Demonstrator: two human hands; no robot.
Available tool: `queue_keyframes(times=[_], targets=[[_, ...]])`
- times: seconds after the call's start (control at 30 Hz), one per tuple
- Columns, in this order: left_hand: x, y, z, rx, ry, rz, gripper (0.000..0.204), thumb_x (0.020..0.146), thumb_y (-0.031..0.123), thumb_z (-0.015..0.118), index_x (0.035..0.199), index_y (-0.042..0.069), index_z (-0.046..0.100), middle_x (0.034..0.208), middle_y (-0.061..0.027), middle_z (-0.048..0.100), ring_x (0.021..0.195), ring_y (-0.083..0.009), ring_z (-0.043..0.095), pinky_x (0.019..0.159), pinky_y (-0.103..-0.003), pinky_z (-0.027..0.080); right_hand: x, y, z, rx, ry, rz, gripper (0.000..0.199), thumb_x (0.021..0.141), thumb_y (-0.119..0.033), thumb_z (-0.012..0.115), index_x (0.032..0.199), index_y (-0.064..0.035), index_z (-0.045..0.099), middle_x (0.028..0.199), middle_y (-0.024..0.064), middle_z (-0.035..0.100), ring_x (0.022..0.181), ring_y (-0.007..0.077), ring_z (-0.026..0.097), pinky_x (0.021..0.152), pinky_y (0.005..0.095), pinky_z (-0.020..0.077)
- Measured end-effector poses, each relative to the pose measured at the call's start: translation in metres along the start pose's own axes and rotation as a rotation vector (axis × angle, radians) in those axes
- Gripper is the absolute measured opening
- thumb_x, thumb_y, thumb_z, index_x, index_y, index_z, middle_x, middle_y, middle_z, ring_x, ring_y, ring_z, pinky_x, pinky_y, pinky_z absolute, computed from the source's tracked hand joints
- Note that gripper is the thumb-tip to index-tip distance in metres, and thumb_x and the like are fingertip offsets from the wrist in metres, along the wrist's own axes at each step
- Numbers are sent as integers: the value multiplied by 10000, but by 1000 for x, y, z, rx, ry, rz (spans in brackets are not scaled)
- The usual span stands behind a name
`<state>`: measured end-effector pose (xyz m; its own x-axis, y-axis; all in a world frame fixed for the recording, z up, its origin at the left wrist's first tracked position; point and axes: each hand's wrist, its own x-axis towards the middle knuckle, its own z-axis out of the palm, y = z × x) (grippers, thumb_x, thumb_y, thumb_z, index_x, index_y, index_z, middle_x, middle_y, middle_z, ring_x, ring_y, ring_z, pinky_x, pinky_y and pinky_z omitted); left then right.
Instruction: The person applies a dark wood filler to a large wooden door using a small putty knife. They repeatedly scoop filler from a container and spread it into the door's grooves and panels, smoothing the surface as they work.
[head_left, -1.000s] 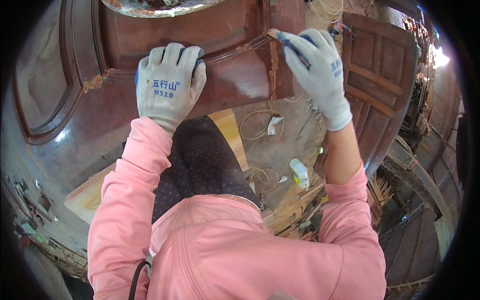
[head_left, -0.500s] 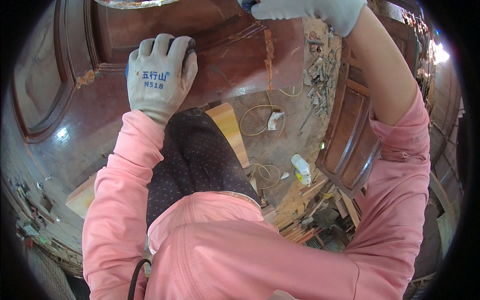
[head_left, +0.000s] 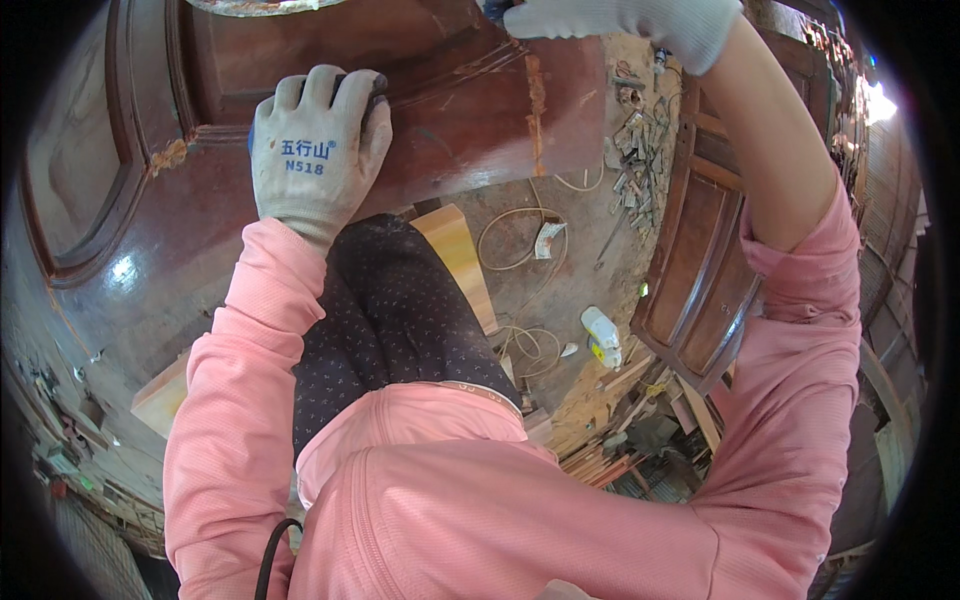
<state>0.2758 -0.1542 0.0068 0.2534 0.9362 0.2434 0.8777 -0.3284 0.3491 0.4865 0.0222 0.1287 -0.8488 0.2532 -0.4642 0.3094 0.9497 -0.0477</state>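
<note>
A: What takes up the most room?
B: A brown panelled door (head_left: 450, 150), spread before the person in the workshop, with a second door (head_left: 700, 270) off to the right and a pale yellow board (head_left: 455, 260) beside the dark trousers.
A: And the hands?
B: Both gloved. The left hand (head_left: 318, 145) rests palm down on the door — fingers loosely bent, thumb apart, no object seen in it. The right hand (head_left: 625, 24) reaches over the door's far part, cut off by the upper edge — its grip can't be told.
A: Anything smaller?
B: A white bottle (head_left: 600, 326) on the floor.
</note>
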Motion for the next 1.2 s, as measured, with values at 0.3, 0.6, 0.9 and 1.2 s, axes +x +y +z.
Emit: queue_keyframes(times=[0.3, 0.6, 0.9, 1.2], targets=[[-2, 1, 0, -4, -2, 9, 194, 977, 302, 661, 1131, 183, 667, 1068, -35, 640, 1030, -269, 616, 890, -434, 515, -81, -65, 42, 323, 492, 634, 246, 905, -109, 735, 1144, -79, 786, 925, 90, 663, 903, 286, 631, 828, 383, 513], [-1, 2, -5, 0, -28, -12, 211, 968, 286, 664, 1139, 167, 695, 1090, -43, 655, 1034, -268, 622, 896, -437, 513, -68, -123, 108, 347, 854, 886, 241, 899, -127, 740, 1131, -133, 807, 876, 46, 629, 881, 274, 572, 797, 404, 495], [-1, 1, -5, 18, -38, -4, 218, 971, 297, 665, 1138, 163, 706, 1088, -45, 659, 1024, -270, 626, 895, -436, 509, -70, -132, 122, 299, 840, 869, 226, 881, -124, 761, 1103, -98, 792, 918, 55, 643, 900, 273, 579, 798, 405, 499], [-1, 1, -6, -21, -36, -5, 221, 957, 292, 671, 1141, 170, 688, 1083, -36, 645, 1032, -263, 614, 900, -438, 503, -66, -99, 93, 183, 833, 763, 227, 870, -127, 758, 1093, -139, 803, 891, 36, 643, 885, 261, 594, 793, 401, 502]])
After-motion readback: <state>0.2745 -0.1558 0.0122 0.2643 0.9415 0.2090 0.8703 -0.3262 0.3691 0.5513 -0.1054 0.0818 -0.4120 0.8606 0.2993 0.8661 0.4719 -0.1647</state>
